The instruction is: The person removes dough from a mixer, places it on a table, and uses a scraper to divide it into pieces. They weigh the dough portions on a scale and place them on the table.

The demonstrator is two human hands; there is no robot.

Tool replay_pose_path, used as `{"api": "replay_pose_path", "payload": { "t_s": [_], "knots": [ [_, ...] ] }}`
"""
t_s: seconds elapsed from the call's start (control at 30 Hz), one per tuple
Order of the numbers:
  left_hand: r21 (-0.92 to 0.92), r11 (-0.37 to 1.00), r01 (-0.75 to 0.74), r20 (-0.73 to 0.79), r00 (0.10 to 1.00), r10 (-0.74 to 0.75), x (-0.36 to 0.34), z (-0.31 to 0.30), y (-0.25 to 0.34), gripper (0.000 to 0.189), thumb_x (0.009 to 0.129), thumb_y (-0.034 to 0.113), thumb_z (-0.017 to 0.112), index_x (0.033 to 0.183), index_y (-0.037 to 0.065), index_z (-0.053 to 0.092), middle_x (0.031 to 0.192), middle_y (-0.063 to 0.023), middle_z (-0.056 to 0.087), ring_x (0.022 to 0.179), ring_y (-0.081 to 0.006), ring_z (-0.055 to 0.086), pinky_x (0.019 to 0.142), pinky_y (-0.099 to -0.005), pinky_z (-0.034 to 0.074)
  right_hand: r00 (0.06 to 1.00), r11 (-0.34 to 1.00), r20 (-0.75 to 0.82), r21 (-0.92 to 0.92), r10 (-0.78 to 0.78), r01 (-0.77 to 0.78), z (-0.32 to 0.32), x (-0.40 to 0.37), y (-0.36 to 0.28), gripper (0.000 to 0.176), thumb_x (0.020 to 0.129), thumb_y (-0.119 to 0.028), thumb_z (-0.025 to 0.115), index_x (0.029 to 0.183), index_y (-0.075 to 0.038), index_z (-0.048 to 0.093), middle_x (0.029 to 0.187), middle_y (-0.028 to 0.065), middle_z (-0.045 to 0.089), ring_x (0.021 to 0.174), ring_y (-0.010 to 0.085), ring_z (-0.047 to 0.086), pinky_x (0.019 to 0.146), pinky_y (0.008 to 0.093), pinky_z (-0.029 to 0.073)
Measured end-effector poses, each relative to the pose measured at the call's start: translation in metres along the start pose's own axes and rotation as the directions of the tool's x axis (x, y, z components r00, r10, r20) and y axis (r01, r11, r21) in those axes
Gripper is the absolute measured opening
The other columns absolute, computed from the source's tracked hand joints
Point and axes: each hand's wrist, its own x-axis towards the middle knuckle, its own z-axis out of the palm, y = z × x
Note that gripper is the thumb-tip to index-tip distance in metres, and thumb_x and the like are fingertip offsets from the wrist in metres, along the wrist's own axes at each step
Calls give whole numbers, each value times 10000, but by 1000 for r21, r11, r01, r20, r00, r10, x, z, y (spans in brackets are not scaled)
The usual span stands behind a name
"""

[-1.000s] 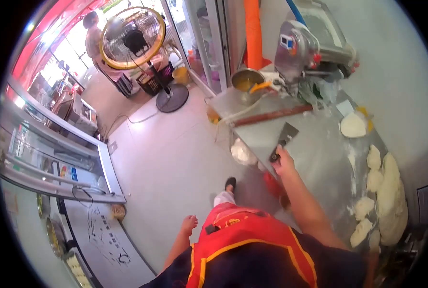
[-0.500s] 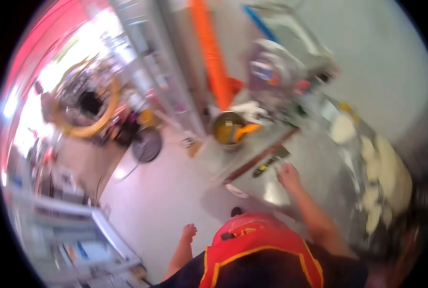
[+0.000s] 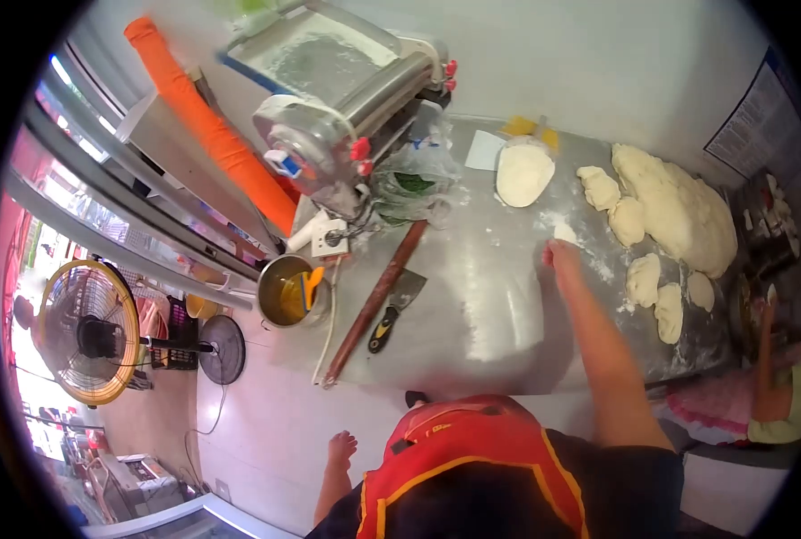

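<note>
My right hand (image 3: 559, 258) is over the steel worktop (image 3: 454, 305) with its fingers curled closed; whether anything is inside them is hidden. Just beyond its fingertips lies a patch of white flour (image 3: 564, 233). A flattened oval of dough (image 3: 524, 174) sits farther back. To the right are several small dough pieces (image 3: 628, 222) beside a large dough mass (image 3: 674, 207). Low beside the red apron (image 3: 472, 431), my left hand (image 3: 342, 446) hangs away from the worktop, its fingers apart and holding nothing.
A rolling pin (image 3: 375, 305) and a scraper (image 3: 396, 311) lie left of centre. A metal pot (image 3: 284, 292) with yellow liquid and an orange-handled brush stands near a dough-rolling machine (image 3: 356, 117). A fan (image 3: 91, 332) is far left; another person (image 3: 782, 395) is at right.
The view has swung right, bringing the dough and the other person into clearer sight. My right hand is now nearer the flour and dough. My left hand still hangs low.
</note>
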Motion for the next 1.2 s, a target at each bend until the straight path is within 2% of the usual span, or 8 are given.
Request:
{"api": "replay_pose_path", "payload": {
  "t_s": [0.1, 0.3, 0.43, 0.5, 0.77, 0.83, 0.9, 1.2],
  "knots": [
    [-299, 918, 260, -199, 924, -326, -59, 55, 54, 226, 882, 214, 506, 1017, 37, 543, 866, -93, 620, 717, -180, 615, 569, -280, 478, 994, 995, -47, -14, -97, 97, 0, 63, -13, 223, 834, -133, 506, 659, -21, 588, 567, 66, 535, 473, 153, 500, 470, 283, 428],
    [-279, 889, 363, -262, 862, -435, -142, 130, 48, 299, 879, 243, 521, 1072, 14, 533, 932, -106, 623, 790, -205, 629, 627, -302, 501, 971, 911, -47, -360, -233, 201, -5, 197, -19, 292, 817, -179, 453, 662, -4, 627, 621, 160, 601, 533, 304, 568, 566, 420, 466],
    [-213, 884, 417, -298, 834, -465, -185, 166, 51, 317, 884, 241, 521, 1105, 13, 519, 947, -108, 623, 805, -203, 630, 635, -303, 499, 916, 754, 14, -563, -401, 339, 6, 267, 2, 312, 834, -211, 462, 687, -6, 647, 690, 172, 630, 682, 342, 613, 649, 434, 481],
    [-193, 887, 420, -299, 835, -461, -201, 175, 53, 327, 887, 240, 522, 1122, 13, 513, 955, -110, 623, 812, -202, 630, 638, -303, 498, 986, 845, 16, -513, -168, 152, 6, 265, -19, 279, 829, -197, 492, 699, -10, 653, 715, 168, 636, 739, 334, 623, 674, 421, 488],
    [-172, 925, 340, -307, 873, -378, -204, 183, 76, 363, 897, 242, 522, 1178, 13, 495, 974, -110, 626, 836, -195, 631, 651, -298, 494, 827, 564, 308, -616, -471, 550, 4, 272, -13, 233, 821, -113, 477, 698, 44, 597, 594, 173, 588, 498, 240, 571, 494, 358, 459],
    [-219, 925, 309, -297, 882, -365, -192, 180, 76, 360, 899, 251, 521, 1171, 16, 506, 958, -100, 632, 832, -186, 630, 651, -286, 491, 912, 837, 189, -365, -364, 409, -2, 262, -6, 246, 829, -97, 448, 690, 71, 561, 545, 170, 567, 395, 206, 529, 390, 335, 424],
    [-158, 943, 292, -308, 893, -327, -185, 181, 85, 359, 901, 262, 515, 1164, 16, 516, 941, -90, 635, 822, -177, 626, 652, -279, 488, 977, 984, 160, 92, 139, -155, -14, 205, -52, 208, 819, -71, 449, 710, 73, 553, 568, 161, 569, 395, 187, 503, 358, 313, 390],
    [242, 946, 217, 100, 964, -246, -134, 181, 150, 324, 891, 274, 514, 1031, 3, 623, 955, -79, 649, 837, -171, 622, 683, -285, 488, 906, 915, 213, 97, 366, -392, -45, 120, -86, 147, 826, -66, 462, 748, 42, 524, 633, 143, 557, 434, 148, 445, 350, 280, 321]
  ]
}}
